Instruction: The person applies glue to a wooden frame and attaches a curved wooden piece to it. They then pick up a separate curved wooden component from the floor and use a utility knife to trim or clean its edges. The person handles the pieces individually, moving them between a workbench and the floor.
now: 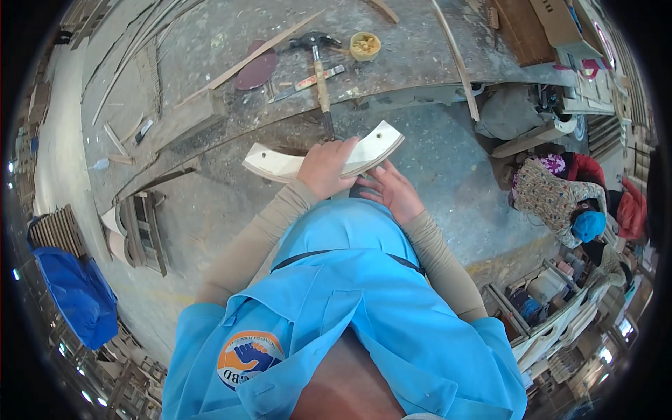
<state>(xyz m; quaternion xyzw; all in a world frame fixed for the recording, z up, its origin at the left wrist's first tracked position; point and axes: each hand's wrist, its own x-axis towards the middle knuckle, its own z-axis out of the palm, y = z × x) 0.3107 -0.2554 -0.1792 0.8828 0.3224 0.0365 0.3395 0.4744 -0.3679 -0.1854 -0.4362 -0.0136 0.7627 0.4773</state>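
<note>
A cream-white curved wooden piece [374, 148] with a dark hole near each end is held crosswise in front of my waist. My left hand [327, 168] is closed around its middle, thumb and fingers over the upper face. Beneath the piece's right half, my right hand [395, 194] has its fingers spread, with the fingertips at the lower edge; whether they bear on it I cannot tell. A hammer [321, 87] lies on the worktable just beyond, its handle sticking out past the near edge. Under my fingers is something dark, mostly hidden.
On the worktable [420, 63] lie a dark red disc [257, 73], a flat-bladed tool [308, 82], a small yellow tub [365, 46] and wood strips [262, 49]. Cardboard boxes [560, 31] stand far right. A person in a blue cap [589, 225] bends over at the right.
</note>
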